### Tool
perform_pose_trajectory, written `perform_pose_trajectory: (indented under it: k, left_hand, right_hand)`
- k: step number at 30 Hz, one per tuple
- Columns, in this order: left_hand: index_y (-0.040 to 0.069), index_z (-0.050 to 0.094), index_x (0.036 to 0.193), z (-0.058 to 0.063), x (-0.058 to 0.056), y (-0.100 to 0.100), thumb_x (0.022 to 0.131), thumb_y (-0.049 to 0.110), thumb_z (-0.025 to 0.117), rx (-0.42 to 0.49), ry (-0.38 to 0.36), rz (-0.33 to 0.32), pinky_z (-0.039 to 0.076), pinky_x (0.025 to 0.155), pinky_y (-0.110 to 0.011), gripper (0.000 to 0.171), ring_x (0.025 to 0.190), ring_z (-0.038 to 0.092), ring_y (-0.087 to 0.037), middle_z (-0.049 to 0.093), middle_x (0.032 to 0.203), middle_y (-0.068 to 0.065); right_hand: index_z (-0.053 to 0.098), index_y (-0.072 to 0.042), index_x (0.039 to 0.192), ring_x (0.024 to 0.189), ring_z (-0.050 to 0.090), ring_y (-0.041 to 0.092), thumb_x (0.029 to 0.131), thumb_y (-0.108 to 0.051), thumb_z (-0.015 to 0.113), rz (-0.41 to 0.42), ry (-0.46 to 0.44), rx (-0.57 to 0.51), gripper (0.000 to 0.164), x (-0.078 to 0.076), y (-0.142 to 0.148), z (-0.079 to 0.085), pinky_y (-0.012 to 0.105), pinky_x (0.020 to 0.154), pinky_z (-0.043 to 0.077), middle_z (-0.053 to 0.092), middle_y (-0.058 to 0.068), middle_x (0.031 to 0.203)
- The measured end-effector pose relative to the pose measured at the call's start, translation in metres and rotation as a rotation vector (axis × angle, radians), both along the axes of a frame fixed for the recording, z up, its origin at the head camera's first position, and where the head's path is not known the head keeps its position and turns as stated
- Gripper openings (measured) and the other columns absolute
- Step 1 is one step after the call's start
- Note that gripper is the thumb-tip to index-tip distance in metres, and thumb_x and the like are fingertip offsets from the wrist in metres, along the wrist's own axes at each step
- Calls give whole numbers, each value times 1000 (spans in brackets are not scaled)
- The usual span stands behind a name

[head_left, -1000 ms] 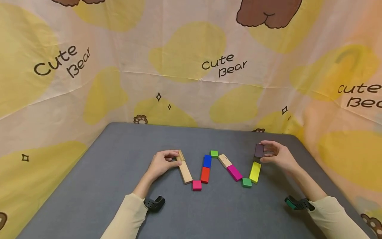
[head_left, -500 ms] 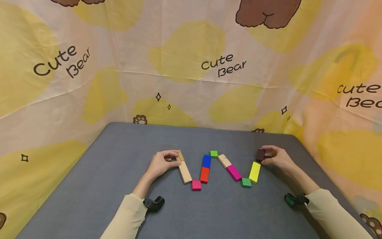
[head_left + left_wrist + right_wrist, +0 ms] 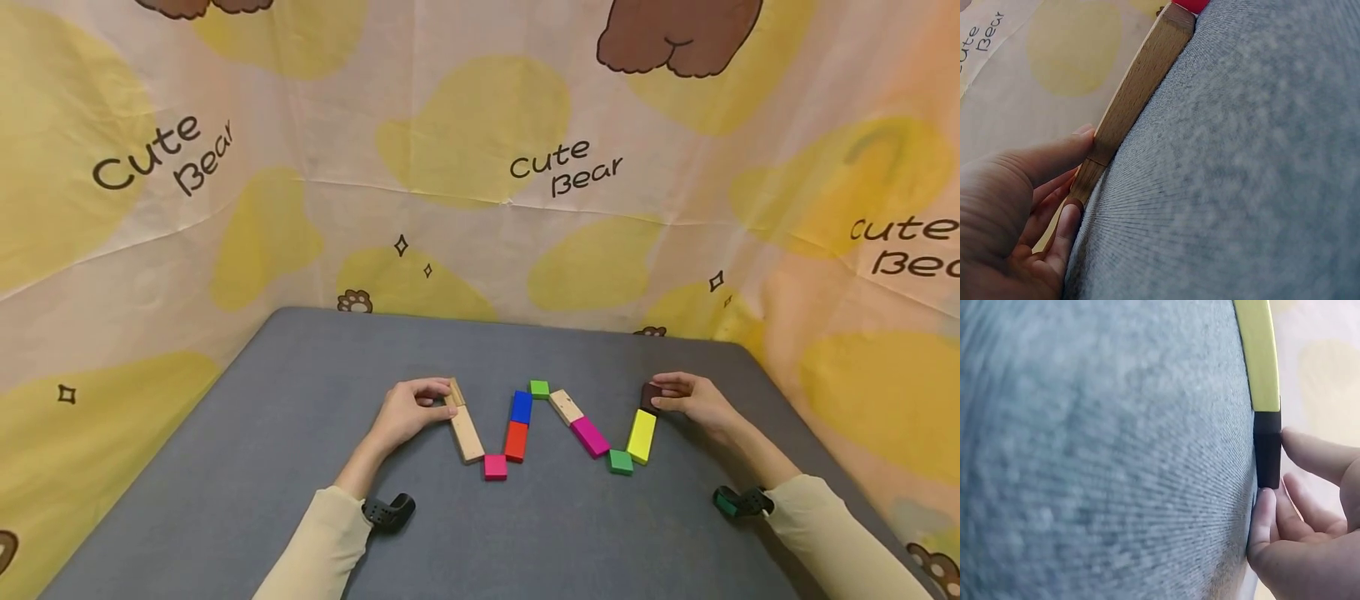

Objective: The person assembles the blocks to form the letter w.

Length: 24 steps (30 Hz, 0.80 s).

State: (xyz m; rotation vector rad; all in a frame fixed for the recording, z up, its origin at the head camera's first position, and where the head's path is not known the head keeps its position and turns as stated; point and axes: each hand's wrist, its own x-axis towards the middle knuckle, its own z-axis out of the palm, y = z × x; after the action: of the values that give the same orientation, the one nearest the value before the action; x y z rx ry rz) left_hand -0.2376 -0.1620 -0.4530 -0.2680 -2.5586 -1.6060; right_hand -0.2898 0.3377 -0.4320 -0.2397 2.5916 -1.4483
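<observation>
At the left end of a zigzag row, my left hand (image 3: 405, 412) pinches a small plain wooden block (image 3: 456, 392), its thumb beside the seam with a longer plain wooden block (image 3: 468, 435). In the left wrist view, fingers curl at the far end of the small block (image 3: 1089, 181). My right hand (image 3: 697, 404) holds a dark brown block (image 3: 648, 397) by its far end and side. That block lies flat, end to end with a yellow block (image 3: 641, 437); the right wrist view shows the dark block (image 3: 1267, 450) meeting the yellow one (image 3: 1261, 356).
Between the hands, the row continues with a pink block (image 3: 495, 467), red (image 3: 517, 442), blue (image 3: 521, 407), light green (image 3: 539, 389), plain wood (image 3: 566, 407), magenta (image 3: 590, 437) and green (image 3: 620, 462). A grey table (image 3: 300, 467) carries them; patterned cloth (image 3: 450, 150) hangs behind.
My right hand has brought the dark brown block down and nearer, laying it flat against the yellow block's far end. The left hand has stayed on the wooden block.
</observation>
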Motion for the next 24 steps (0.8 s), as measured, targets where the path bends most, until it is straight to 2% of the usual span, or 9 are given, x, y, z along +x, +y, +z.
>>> perform_pose_trajectory:
  k: [7,13,19,24]
  left_hand:
    - [12,76,105,-1,0,-1,77,21,87,7,-4,-3,50,91,-36,32,112,60,-12,67,121,5]
    - [10,76,106,-1,2,-1,77,20,87,10,19,-8,50,91,-39,32,113,60,-17,67,122,0]
    - [11,76,105,-1,1,0,77,19,87,3,3,4,50,92,-36,30,112,60,-14,67,121,3]
    - [12,77,104,-1,1,0,77,20,87,-4,-2,12,50,92,-35,30,112,60,-12,67,120,5]
  right_hand:
    - [51,8,135,120,50,36,91,-18,73,-32,17,9,56,2,-4,-1,23,86,48,51,27,135]
    - [51,8,135,119,50,37,92,-20,73,-42,5,16,56,6,-8,0,36,93,47,50,27,136]
    - [49,8,136,121,48,39,92,-21,73,-51,-23,3,58,9,-12,1,50,101,41,48,27,137]
    - [49,9,136,119,50,36,92,-22,73,-55,-15,5,59,11,-12,1,49,99,42,51,26,135]
